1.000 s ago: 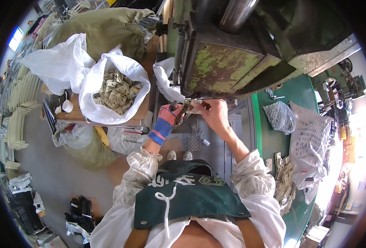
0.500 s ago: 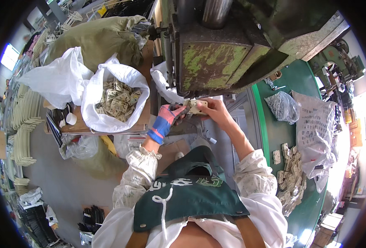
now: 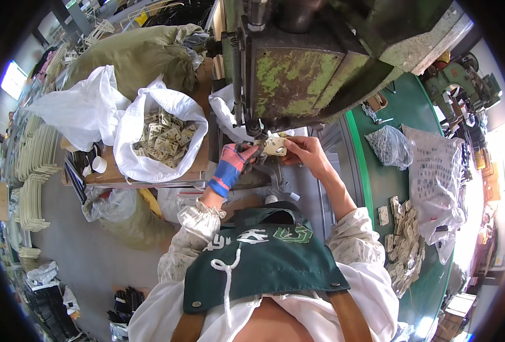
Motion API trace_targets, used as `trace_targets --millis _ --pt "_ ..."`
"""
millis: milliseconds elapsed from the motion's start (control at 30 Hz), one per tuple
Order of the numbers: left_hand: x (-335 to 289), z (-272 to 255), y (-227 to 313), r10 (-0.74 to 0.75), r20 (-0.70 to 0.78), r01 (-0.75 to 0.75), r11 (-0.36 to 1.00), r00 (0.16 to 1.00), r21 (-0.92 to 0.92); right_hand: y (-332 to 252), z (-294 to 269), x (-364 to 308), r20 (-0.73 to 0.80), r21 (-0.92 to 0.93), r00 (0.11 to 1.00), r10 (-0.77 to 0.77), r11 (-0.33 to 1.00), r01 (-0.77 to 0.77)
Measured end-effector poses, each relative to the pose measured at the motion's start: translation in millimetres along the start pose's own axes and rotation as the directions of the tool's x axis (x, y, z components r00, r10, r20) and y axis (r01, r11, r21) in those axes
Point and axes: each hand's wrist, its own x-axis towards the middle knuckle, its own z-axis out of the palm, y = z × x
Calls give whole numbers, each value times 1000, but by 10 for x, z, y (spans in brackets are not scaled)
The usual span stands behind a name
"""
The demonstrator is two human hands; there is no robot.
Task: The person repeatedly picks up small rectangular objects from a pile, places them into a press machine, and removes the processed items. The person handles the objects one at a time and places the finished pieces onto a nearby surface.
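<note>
Stretching lengthwise roughly left-right, the pale plate (image 3: 273, 145) is pinched by left hand (image 3: 238, 159) and right hand (image 3: 309, 155).

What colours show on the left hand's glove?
The glove shows coral, blue and dark grey, best in the head view.

Head-worn fisheye, left of pair; faces steeply down over dark-green apron (image 3: 264, 265); gloved left hand (image 3: 233, 163), bare right hand (image 3: 309, 155) close, press machine (image 3: 298, 80) at top.

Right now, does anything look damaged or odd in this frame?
The machine block looks worn: its green paint is patchy. Also, only the left hand wears a glove; the right hand is bare, an uneven pairing.
</note>
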Motion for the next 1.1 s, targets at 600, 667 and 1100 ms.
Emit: trace_targets --millis 600,667,1100 --pt "-548 -483 -409 27 -32 -32 982 999 -187 1945 -874 1737 44 -906 878 -476 352 236" --pt "-595 -577 -438 56 -49 -65 976 997 -207 1812 -887 1652 180 -907 949 -259 329 262" --pt "-393 -446 -337 -127 -22 123 985 992 -122 1180 -385 1124 -227 -381 928 -296 904 195"
